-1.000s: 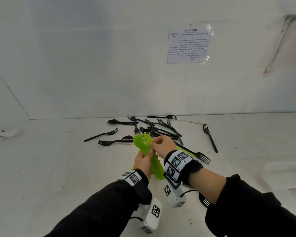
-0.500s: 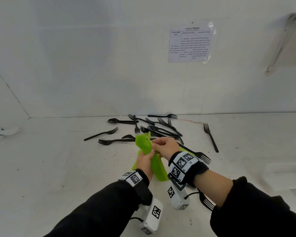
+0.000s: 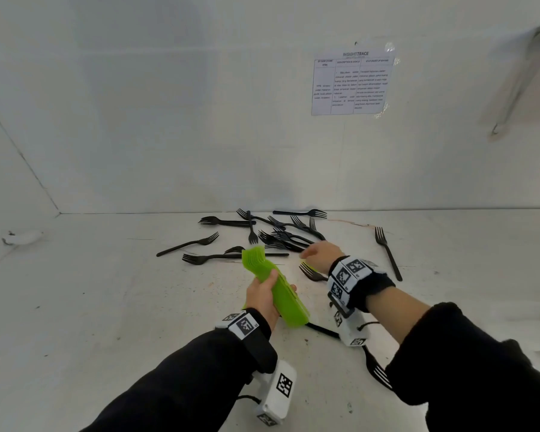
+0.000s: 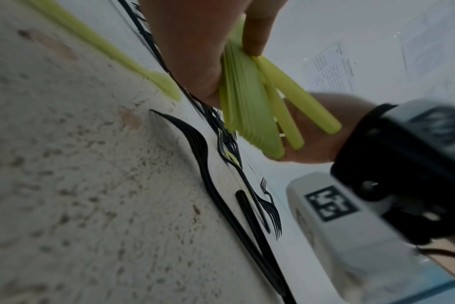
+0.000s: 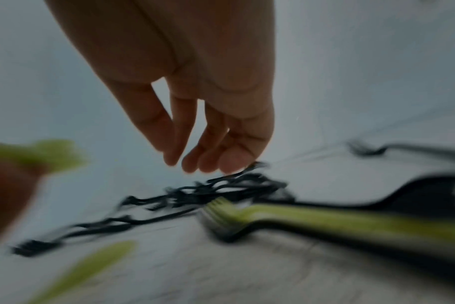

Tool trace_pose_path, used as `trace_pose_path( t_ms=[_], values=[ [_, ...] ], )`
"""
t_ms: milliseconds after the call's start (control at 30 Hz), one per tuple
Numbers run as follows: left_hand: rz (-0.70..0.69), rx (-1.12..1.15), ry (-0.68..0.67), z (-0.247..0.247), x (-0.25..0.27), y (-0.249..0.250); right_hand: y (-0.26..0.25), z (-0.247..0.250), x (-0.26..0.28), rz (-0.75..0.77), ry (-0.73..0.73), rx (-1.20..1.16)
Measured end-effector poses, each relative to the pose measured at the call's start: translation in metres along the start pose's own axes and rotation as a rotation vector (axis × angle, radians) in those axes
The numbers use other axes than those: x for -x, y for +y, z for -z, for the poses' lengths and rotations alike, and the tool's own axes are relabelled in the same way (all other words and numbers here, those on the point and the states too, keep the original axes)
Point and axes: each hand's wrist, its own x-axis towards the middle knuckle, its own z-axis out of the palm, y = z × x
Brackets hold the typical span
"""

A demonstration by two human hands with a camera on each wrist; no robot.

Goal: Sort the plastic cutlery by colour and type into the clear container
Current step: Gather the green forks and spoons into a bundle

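Observation:
My left hand (image 3: 264, 296) grips a thick stack of lime-green forks (image 3: 273, 285), tines pointing away from me; the left wrist view shows the green forks (image 4: 249, 107) fanned at their handle ends under my thumb. My right hand (image 3: 320, 254) hovers to the right of the stack, over the table, fingers loosely extended and holding nothing; the right wrist view shows the fingers (image 5: 210, 144) above a tangle of black forks (image 5: 195, 197). A single green fork (image 5: 325, 220) lies on the table below that hand. Several black forks (image 3: 281, 233) are scattered behind. No clear container is in view.
A lone black fork (image 3: 387, 252) lies at the right, another black fork (image 3: 376, 371) near my right sleeve. A printed sheet (image 3: 353, 82) hangs on the white back wall. A small white object (image 3: 22, 236) sits at the far left edge of the table (image 3: 106, 307).
My right hand has let go of the green stack's tines and moved right, toward the table. The left hand has kept the stack and tilted it leftward.

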Motion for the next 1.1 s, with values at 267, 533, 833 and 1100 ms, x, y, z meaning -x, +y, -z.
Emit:
trace_pose_path(
  t_ms=[267, 533, 833, 1100],
  values=[
    [0.024, 0.017, 0.008, 0.001, 0.000, -0.001, 0.054, -0.006, -0.030, -0.075, 0.055, 0.448],
    [-0.034, -0.033, -0.017, 0.001, 0.001, 0.000, 0.023, 0.018, -0.020, 0.000, 0.125, 0.317],
    [-0.031, -0.048, -0.018, -0.003, 0.003, -0.007, -0.016, -0.007, 0.045, 0.252, -0.023, -0.026],
    [-0.042, -0.068, -0.025, 0.001, 0.012, -0.013, -0.004, -0.022, 0.062, 0.223, -0.042, -0.160]
  ],
)
